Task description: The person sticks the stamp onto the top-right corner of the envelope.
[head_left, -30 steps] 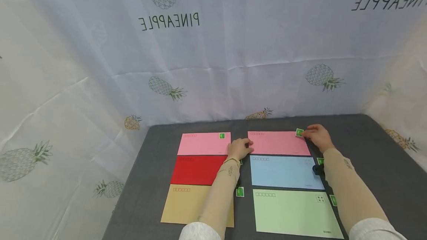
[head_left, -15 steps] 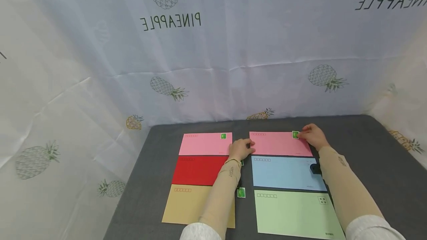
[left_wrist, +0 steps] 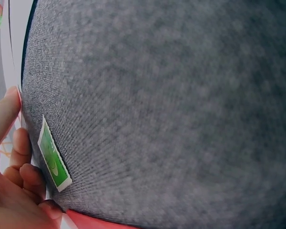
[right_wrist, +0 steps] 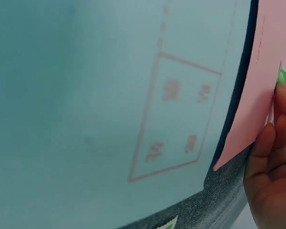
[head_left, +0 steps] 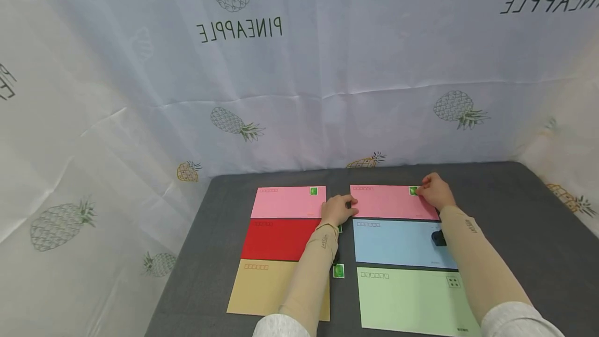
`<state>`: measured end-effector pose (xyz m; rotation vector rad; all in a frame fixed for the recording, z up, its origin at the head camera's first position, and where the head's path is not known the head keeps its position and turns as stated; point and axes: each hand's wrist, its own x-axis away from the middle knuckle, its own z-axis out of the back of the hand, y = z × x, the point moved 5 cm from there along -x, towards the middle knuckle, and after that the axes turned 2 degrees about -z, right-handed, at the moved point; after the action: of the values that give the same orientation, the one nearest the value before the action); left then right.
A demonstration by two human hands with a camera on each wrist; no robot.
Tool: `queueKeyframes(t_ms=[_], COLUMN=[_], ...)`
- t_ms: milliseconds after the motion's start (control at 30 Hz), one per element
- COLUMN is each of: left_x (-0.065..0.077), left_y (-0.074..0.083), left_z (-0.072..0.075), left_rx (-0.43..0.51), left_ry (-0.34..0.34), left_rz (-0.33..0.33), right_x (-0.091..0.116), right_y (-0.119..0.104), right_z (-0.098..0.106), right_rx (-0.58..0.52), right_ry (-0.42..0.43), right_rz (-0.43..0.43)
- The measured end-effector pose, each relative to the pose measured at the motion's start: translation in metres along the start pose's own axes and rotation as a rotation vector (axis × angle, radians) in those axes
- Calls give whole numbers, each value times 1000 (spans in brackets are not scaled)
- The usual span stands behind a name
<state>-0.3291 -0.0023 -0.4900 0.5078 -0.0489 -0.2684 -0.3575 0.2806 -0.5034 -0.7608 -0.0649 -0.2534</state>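
Note:
My right hand (head_left: 436,192) pinches a green postage stamp (head_left: 413,190) at the upper right corner of the darker pink envelope (head_left: 386,203). In the right wrist view, the thumb covers part of the stamp (right_wrist: 283,76); whether it lies fully flat cannot be seen. My left hand (head_left: 337,210) rests at that envelope's left edge, its fingertips touching the edge. Beside the loosely bent left fingers, the left wrist view shows another green stamp (left_wrist: 55,160) lying on the dark grey cloth. The lighter pink envelope (head_left: 281,203) carries a stamp (head_left: 313,191) at its upper right.
Red (head_left: 276,241) and tan (head_left: 262,290) envelopes lie below the lighter pink one, partly under my left forearm. Blue (head_left: 393,243) and green (head_left: 407,298) envelopes lie on the right. A loose stamp (head_left: 339,271) sits between the columns. A pineapple-print curtain (head_left: 299,66) hangs behind.
My right hand has moved slightly left with the stamp, from the envelope's corner edge onto its upper right area. The left hand has stayed at the envelope's left edge.

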Motion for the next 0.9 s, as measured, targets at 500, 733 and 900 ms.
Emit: queueKeyframes(t_ms=[500, 733, 900], left_x=[-1, -2, -2], left_y=[-2, -3, -3], left_z=[-1, -3, -2], left_rx=[-5, 5, 15], left_ry=[-11, -11, 9], left_rz=[-4, -9, -33], right_x=[3, 6, 6], right_y=[-4, -8, -9], right_z=[-3, -4, -4], right_rx=[75, 113, 137], right_ry=[-9, -11, -10], right_rz=[42, 59, 61])
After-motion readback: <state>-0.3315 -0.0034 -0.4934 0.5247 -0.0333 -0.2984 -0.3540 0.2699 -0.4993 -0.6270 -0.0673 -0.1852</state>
